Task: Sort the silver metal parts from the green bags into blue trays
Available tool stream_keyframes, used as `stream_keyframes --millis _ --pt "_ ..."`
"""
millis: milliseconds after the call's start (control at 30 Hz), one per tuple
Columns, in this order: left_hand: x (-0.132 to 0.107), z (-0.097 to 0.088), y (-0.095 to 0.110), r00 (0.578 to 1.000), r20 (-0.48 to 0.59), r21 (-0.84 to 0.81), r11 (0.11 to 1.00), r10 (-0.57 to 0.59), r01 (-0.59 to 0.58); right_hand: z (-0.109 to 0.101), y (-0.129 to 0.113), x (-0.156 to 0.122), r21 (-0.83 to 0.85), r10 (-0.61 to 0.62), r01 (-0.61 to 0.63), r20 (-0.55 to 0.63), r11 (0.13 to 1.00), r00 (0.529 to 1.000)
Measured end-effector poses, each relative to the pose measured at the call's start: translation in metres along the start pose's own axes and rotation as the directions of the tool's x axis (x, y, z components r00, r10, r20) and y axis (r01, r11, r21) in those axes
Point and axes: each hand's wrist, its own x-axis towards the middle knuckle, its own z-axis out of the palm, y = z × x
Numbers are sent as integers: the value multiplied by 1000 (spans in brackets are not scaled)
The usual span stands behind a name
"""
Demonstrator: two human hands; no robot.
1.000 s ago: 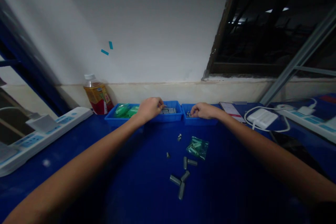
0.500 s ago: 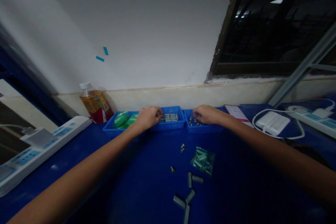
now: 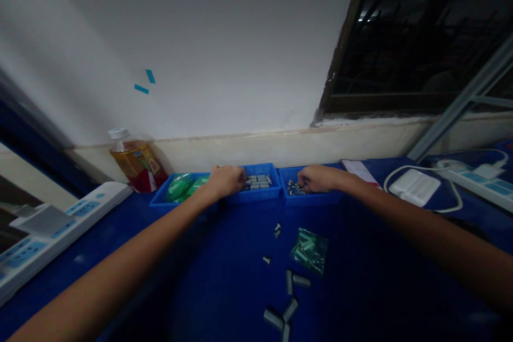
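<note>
My left hand reaches into the middle blue bin, where short grey metal cylinders lie in rows. Its fingers are curled together at the left end of the rows; whatever they pinch is hidden. Over at the right blue bin, my right hand dips its closed fingertips among small silver screws. I cannot make out what is between them. On the blue table in front lie a few loose screws, several metal cylinders and a clear greenish bag of long thin parts.
The left blue bin holds green plastic bags. A drink bottle stands behind it. White power strips lie at the left and far right. A phone and a white charger with cable sit right of the bins.
My right hand's fingers have shifted slightly within the screw bin. My left hand stays at the cylinders. One loose screw on the table has turned. The view has tilted a little.
</note>
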Motion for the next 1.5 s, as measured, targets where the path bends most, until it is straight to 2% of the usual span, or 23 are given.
stream_keyframes --millis 100,233,300,367,433,533,600,667,767,833,967,1067,1167,1267,1367,1500 --pt "0 1 -1 1000 -16 11 1000 -3 3 -1 -2 -9 14 -34 35 -65 999 997" --pt "1 3 -1 999 -49 6 1000 -1 2 0 -3 -9 151 -98 95 17 984 995" --pt "-2 3 1 997 -78 4 1000 -8 8 2 -4 -2 147 -98 91 39 985 994" --pt "-10 1 4 989 -149 0 1000 -6 6 5 -5 5 113 -96 91 34 989 995" --pt "-25 1 8 963 -267 -29 999 34 -43 5 -6 10 86 -103 101 21 991 994" --pt "-57 3 17 901 -407 -111 970 154 -216 0 -8 6 55 -111 112 -10 992 994" --pt "-82 7 23 882 -391 -194 914 261 -356 -6 -10 -1 56 -87 91 -74 994 993" --pt "-104 12 28 865 -316 -297 826 390 -480 -12 -17 -7 90 -60 81 -210 993 976" --pt "-124 22 31 819 -172 -413 715 547 -564 -14 -41 -6 96 -91 145 -429 985 899" --pt "-129 30 31 804 -116 -452 690 583 -565 -10 -61 3 21 -149 188 -529 982 836" --pt "-131 44 30 844 -118 -450 729 524 -515 6 -94 12 7 -149 211 -686 977 712" --pt "-134 47 33 863 -154 -416 761 482 -499 29 -107 -10 43 -173 293 -722 955 670" --pt "-141 46 39 872 -190 -407 772 451 -488 61 -115 -53 48 -237 381 -710 923 664" --pt "-146 48 44 875 -197 -384 787 442 -483 87 -116 -88 126 -170 362 -711 924 682" --pt "-147 53 47 880 -196 -355 805 432 -475 95 -113 -100 170 -156 364 -684 916 713" --pt "-146 55 53 919 -224 -501 770 326 -395 95 -113 -97 144 -195 397 -692 906 695"
